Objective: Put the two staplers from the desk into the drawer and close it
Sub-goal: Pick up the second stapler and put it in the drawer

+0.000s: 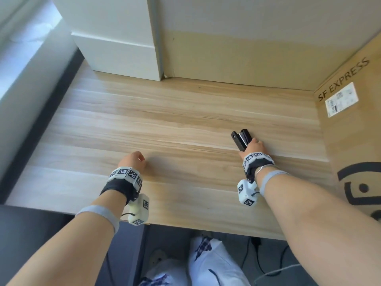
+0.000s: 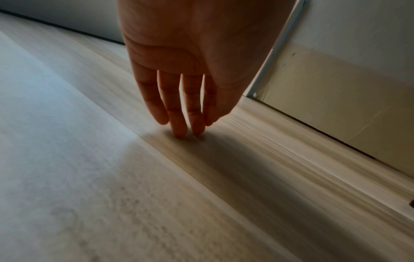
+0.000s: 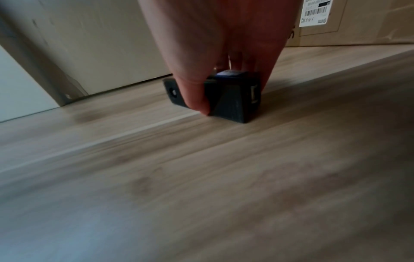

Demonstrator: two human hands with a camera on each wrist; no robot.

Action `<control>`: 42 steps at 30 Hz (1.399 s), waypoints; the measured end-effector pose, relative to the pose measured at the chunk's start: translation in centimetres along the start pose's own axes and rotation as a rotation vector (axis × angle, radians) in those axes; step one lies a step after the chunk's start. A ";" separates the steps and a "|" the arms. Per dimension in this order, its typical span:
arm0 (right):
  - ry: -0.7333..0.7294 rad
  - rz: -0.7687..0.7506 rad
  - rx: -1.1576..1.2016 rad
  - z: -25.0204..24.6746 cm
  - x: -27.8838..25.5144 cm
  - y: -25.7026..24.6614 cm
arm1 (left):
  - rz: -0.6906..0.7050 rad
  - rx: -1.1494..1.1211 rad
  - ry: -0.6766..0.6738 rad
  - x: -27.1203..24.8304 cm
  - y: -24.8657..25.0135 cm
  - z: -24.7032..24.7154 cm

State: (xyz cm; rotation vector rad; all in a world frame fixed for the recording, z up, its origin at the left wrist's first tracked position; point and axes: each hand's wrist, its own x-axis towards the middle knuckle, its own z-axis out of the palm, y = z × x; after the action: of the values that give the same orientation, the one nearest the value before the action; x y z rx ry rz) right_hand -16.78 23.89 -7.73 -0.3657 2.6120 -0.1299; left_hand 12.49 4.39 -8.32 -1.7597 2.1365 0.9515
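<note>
A black stapler [image 1: 241,139] [image 3: 233,99] lies on the wooden desk [image 1: 165,124] at the right. My right hand [image 1: 254,145] [image 3: 224,92] grips its near end, thumb on one side and fingers on the other. It still touches the desk in the right wrist view. My left hand [image 1: 134,159] [image 2: 188,124] is at the left with straight fingers. Its fingertips [image 2: 179,133] touch the bare desktop and hold nothing. No second stapler and no drawer show in any view.
A large SF EXPRESS cardboard box [image 1: 350,120] stands on the desk at the right, another cardboard sheet [image 1: 237,44] at the back and a white block [image 1: 115,44] at the back left. Cables and my legs [image 1: 206,263] are under the desk's front edge.
</note>
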 end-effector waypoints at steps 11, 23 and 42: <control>-0.177 -0.395 0.098 5.0 -10.1 -9.6 | -0.029 -0.040 0.059 -1.8 -6.5 -3.2; -0.541 -0.845 -0.149 14.1 -25.7 -18.4 | -0.181 -0.120 0.146 -7.2 -21.2 -6.0; -0.716 -0.538 -0.440 33.3 -32.9 -17.3 | -0.384 -0.101 -0.006 -9.6 -37.3 2.5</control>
State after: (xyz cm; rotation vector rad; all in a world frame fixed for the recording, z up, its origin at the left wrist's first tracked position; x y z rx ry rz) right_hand 31.17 15.73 -18.82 -1.0460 1.7648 0.3435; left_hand 49.35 10.64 -17.74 -2.1071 1.6795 0.9671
